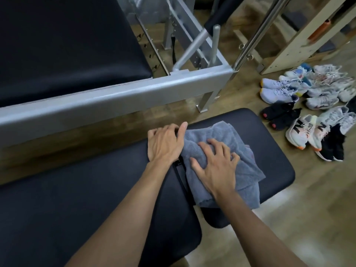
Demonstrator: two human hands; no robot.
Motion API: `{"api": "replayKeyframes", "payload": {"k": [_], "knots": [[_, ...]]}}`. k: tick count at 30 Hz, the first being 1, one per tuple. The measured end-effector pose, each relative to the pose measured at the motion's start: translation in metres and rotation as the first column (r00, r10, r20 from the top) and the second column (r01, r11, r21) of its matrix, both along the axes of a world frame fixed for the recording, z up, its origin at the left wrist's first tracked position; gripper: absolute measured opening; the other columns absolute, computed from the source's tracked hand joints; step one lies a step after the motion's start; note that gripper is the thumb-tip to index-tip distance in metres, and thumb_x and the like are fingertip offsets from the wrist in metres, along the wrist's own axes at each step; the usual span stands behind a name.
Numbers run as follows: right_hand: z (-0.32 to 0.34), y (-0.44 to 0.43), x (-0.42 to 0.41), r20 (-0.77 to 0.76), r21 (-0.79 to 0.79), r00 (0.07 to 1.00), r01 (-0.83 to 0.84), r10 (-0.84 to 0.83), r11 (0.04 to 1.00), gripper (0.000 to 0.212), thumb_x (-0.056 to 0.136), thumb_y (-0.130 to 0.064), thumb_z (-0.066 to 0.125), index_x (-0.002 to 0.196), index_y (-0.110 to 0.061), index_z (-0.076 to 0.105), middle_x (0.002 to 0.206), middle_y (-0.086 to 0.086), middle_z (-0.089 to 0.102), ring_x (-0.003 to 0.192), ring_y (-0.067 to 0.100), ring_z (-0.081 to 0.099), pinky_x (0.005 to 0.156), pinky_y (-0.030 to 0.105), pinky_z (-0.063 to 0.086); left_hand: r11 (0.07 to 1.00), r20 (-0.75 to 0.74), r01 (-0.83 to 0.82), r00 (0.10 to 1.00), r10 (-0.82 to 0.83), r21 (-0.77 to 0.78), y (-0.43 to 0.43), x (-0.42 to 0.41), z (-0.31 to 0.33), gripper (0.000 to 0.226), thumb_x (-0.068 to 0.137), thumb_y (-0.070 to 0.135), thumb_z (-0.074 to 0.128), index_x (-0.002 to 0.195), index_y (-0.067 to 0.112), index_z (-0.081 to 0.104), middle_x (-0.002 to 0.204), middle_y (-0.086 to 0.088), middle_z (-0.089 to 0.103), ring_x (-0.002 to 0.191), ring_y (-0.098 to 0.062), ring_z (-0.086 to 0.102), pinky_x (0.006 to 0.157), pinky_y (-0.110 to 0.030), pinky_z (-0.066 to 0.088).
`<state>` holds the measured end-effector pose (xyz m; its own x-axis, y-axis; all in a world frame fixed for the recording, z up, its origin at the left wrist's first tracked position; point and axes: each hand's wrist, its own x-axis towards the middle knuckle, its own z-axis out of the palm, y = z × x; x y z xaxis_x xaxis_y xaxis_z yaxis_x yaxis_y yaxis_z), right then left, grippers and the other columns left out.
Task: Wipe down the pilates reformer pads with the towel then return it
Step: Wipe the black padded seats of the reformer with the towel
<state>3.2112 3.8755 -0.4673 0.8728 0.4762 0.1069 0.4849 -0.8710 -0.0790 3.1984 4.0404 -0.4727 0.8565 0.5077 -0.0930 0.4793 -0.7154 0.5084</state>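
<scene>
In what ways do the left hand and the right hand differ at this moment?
The right hand lies flat on the grey towel with fingers spread; the left hand rests on the bare black pad beside the towel, fingers curled over the pad's far edge. The right hand presses the towel down; the left hand only meets its edge with the thumb. Both are bare, palm down.

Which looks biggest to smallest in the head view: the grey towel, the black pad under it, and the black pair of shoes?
1. Black pad
2. Grey towel
3. Black pair of shoes, though they sit farther from the camera.
</scene>
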Motion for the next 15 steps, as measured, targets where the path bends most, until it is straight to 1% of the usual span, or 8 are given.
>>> {"api": "replayKeyframes", "payload": {"k": [2,4,6,8,9,11,13,15], "knots": [[-0.002,0.0,0.003,0.013,0.008,1.0,-0.023,0.023,1.0,0.053,0.085,-0.061,0.042,0.124,-0.03,0.058,0.132,0.002,0.054,0.122,0.028,0.048,0.091,0.056,0.036,0.999,-0.013,-0.001,1.0,0.002,0.033,-0.002,0.0,0.0,0.068,0.097,0.058,0.01,0.109,0.022,0.067,0.104,-0.003,0.073,0.099,-0.022,0.064,0.097,-0.038,0.033],[-0.003,-0.004,0.003,0.026,0.034,0.998,-0.064,0.063,0.997,0.05,0.086,-0.06,0.042,0.123,-0.029,0.058,0.131,0.004,0.055,0.12,0.029,0.048,0.089,0.054,0.037,0.999,0.012,-0.015,1.0,0.015,0.034,-0.005,-0.001,0.0,0.068,0.098,0.057,0.01,0.106,0.021,0.067,0.105,-0.005,0.073,0.099,-0.023,0.064,0.099,-0.038,0.033],[-0.003,0.003,0.013,0.046,0.05,0.993,-0.112,0.11,0.992,0.047,0.087,-0.058,0.042,0.121,-0.029,0.057,0.128,0.004,0.055,0.117,0.029,0.049,0.087,0.054,0.037,0.996,0.084,-0.08,0.993,0.082,-0.035,-0.004,0.0,0.0,0.067,0.099,0.056,0.012,0.105,0.02,0.068,0.107,-0.008,0.072,0.102,-0.026,0.063,0.098,-0.038,0.036],[-0.003,0.027,0.038,0.051,0.032,0.986,-0.158,0.156,0.987,0.043,0.09,-0.055,0.042,0.121,-0.029,0.056,0.128,0.003,0.054,0.117,0.029,0.048,0.089,0.054,0.036,0.972,0.154,-0.153,0.971,0.182,-0.181,-0.003,-0.002,0.0,0.06,0.1,0.056,0.017,0.115,0.022,0.064,0.12,-0.01,0.068,0.112,-0.029,0.059,0.099,-0.041,0.038],[-0.003,0.042,0.049,0.034,0.025,0.986,-0.164,0.163,0.986,0.041,0.092,-0.054,0.041,0.121,-0.028,0.055,0.129,0.003,0.054,0.118,0.03,0.047,0.091,0.055,0.034,0.957,0.176,-0.169,0.961,0.213,-0.234,-0.001,-0.002,-0.002,0.058,0.1,0.056,0.019,0.124,0.022,0.059,0.13,-0.01,0.063,0.12,-0.029,0.055,0.104,-0.042,0.038],[-0.002,0.064,0.06,-0.007,0.008,0.982,-0.187,0.187,0.982,0.039,0.094,-0.051,0.041,0.12,-0.026,0.055,0.13,0.005,0.054,0.12,0.032,0.046,0.095,0.057,0.031,0.942,0.177,-0.172,0.957,0.229,-0.287,0.003,-0.002,-0.004,0.061,0.099,0.057,0.02,0.143,0.021,0.042,0.15,-0.01,0.045,0.137,-0.028,0.041,0.113,-0.04,0.028],[-0.003,0.057,0.051,0.005,0.028,0.974,-0.226,0.226,0.974,0.039,0.093,-0.048,0.043,0.121,-0.025,0.056,0.13,0.006,0.055,0.121,0.031,0.046,0.096,0.058,0.03,0.956,0.138,-0.148,0.973,0.187,-0.254,0.007,-0.008,-0.003,0.07,0.098,0.06,0.02,0.152,0.018,0.028,0.158,-0.01,0.031,0.145,-0.025,0.03,0.118,-0.039,0.019],[-0.005,0.02,0.025,0.044,0.061,0.954,-0.298,0.296,0.953,0.04,0.089,-0.047,0.047,0.122,-0.026,0.057,0.13,0.002,0.055,0.119,0.028,0.048,0.093,0.054,0.032,0.979,0.083,-0.105,0.989,0.121,-0.174,-0.002,-0.02,0.005,0.071,0.098,0.06,0.021,0.153,0.015,0.027,0.159,-0.01,0.031,0.146,-0.023,0.028,0.12,-0.04,0.018]]}}
